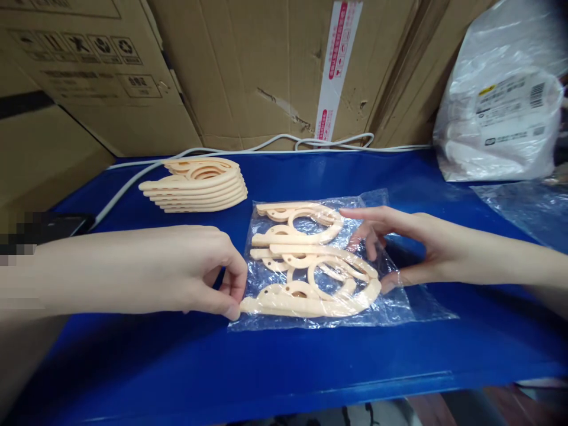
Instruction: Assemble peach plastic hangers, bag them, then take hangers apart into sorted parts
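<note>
A clear plastic bag lies flat on the blue table with several peach plastic hanger pieces spread on or in it. My left hand is closed in a pinch at the left end of the nearest hanger piece, at the bag's left edge. My right hand reaches in from the right, fingers spread, index stretched over the pieces and thumb at the right tip of the nearest piece.
A neat stack of the same peach hanger pieces sits at the back left of the table. A white cable runs along the back edge. Cardboard boxes form the wall behind. A white plastic bag stands at the back right.
</note>
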`<state>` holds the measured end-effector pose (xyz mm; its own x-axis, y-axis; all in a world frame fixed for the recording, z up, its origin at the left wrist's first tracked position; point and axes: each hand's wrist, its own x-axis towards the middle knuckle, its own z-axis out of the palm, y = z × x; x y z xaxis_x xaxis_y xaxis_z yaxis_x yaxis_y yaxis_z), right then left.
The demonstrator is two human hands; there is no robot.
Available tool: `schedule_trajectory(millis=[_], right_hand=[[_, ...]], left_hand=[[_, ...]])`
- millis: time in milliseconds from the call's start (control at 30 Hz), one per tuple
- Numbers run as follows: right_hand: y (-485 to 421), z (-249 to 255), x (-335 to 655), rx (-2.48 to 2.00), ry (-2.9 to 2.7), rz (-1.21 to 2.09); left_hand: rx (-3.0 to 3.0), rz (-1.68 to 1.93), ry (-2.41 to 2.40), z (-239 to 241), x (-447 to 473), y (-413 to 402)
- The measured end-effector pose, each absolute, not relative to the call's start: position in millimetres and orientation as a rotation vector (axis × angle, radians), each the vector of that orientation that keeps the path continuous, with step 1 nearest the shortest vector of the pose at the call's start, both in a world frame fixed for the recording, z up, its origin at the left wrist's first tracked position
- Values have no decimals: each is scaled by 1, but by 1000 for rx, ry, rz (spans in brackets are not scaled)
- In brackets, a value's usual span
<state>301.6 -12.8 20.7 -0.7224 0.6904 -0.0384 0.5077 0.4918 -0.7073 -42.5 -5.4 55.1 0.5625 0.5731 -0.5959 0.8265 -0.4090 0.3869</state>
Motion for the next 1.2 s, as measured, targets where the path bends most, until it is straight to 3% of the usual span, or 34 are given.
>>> schedule_trajectory(millis=[1200], right_hand=[[-18,-3,286,-970,-2335,936]], left_hand=[[2185,-494,1113,58,-36,-6]])
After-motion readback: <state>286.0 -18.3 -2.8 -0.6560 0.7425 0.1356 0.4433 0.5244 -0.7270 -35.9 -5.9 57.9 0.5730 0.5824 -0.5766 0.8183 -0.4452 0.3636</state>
